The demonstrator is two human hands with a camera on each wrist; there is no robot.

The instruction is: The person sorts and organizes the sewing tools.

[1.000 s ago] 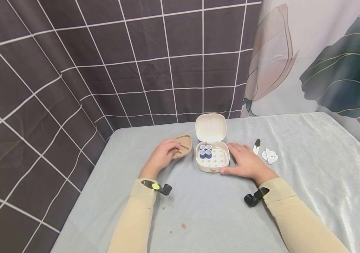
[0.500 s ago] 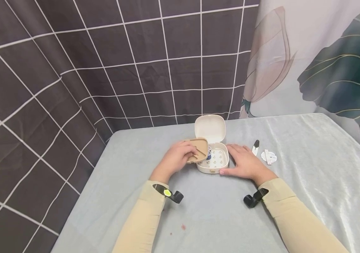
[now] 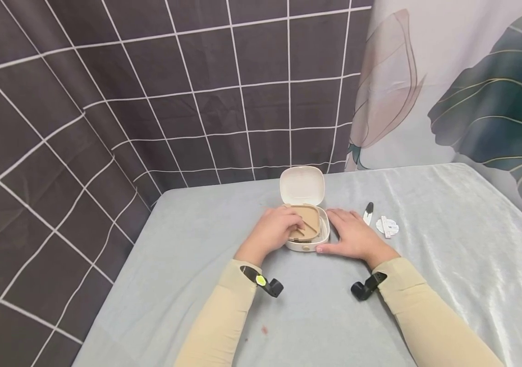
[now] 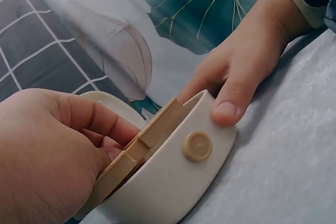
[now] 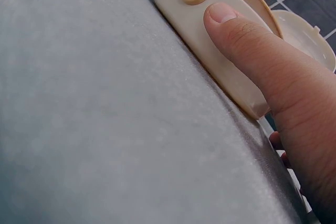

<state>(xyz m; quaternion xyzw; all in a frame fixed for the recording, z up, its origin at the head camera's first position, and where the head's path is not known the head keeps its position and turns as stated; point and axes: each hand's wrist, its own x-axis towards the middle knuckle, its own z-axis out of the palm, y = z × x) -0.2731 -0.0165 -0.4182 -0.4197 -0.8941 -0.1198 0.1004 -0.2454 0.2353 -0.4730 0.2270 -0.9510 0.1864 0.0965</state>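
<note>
Mid-frame, your left hand point(image 3: 274, 230) pinches the tan tray point(image 3: 312, 216), which extends right of your grip over the white box point(image 3: 296, 246); your right hand point(image 3: 354, 238) lies spread against the box's right side.

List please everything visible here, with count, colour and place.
Lidded box: 1, off-white, centre, lid raised
Tray: 1, tan, at the box's opening
Round button: 1, tan, on the box's front
Slim tool: 1, black and white, right of the box
Disc: 1, white, right of the tool
Strip: 1, pale, across the disc
Cloth: 1, grey-blue, under the box
Marks: at least 2, reddish, on the near cloth
Grid-patterned curtain: at least 1, dark and white, back and left
Leaf-printed curtain: 1, white, pink and green, back right
Left hand: 1, bare, holding the tray
Right hand: 1, bare, on the box
Sleeves: 2, beige, behind the hands
Wrist cameras: 2, black, near the cuffs
</note>
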